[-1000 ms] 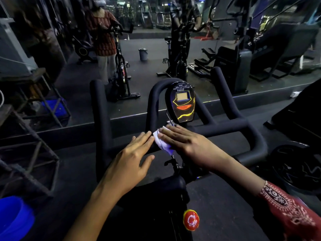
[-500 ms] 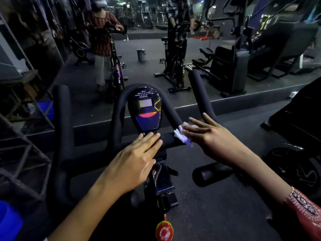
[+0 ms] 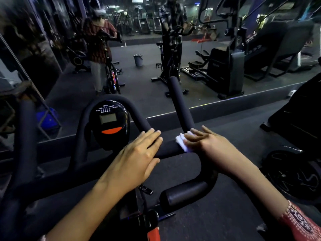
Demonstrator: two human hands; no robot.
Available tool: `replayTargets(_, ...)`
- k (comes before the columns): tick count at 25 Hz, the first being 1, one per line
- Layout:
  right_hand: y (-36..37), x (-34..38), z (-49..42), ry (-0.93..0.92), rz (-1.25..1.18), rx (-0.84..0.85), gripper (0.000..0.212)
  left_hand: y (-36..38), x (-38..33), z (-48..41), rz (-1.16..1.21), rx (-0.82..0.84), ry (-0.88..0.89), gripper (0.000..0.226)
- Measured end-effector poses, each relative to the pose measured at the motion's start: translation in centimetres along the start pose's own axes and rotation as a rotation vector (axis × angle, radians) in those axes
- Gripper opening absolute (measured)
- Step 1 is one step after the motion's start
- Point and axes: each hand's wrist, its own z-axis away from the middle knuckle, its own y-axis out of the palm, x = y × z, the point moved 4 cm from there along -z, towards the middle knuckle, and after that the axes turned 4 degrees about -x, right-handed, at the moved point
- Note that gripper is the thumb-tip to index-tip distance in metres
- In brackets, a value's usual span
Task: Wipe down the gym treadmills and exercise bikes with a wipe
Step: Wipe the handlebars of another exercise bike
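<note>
Wipe (image 3: 182, 142) pressed under my flat right grip (image 3: 214, 147) on crosswise bar (image 3: 169, 147), right of console (image 3: 109, 122); left grip (image 3: 137, 159) spread, nearer console.

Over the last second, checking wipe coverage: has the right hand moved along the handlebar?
Yes. The right hand, pressing the wipe, slid right along the handlebar, away from the console toward the right upright grip.
</note>
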Motion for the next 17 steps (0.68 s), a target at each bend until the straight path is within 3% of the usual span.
replayTargets(2, -0.1, -0.9, -0.7, 0.068, -0.059, -0.001, 0.065, 1.1, -0.1, -1.1, -0.040, 0.021, -0.002, 0.065)
replayTargets(4, 0.6, -0.3, -0.9, 0.032, -0.176, 0.026, 0.047, 2.2, -0.4, -1.4, -0.028, 0.036, -0.014, 0.062)
replayTargets(7, 2.1, -0.7, -0.3, 0.105, -0.329, 0.076, 0.060, 2.9, -0.3, -1.2, 0.026, 0.022, -0.043, 0.054)
replayTargets(11, 2.2, -2.4, 0.2, 0.304, -0.428, 0.040, 0.043, 2.7, -0.1, -1.5, 0.078, -0.012, -0.051, 0.051)
replayTargets(15, 1.6, -0.1, 1.1, 0.360, -0.469, 0.022, 0.054, 2.7, 0.0, -1.3, 0.119, 0.049, -0.071, 0.051)
replayTargets(17, 0.4, 0.0, 1.7, 0.330, -0.537, 0.020, 0.050, 2.6, 0.1, -1.2, 0.133, 0.058, -0.067, 0.047)
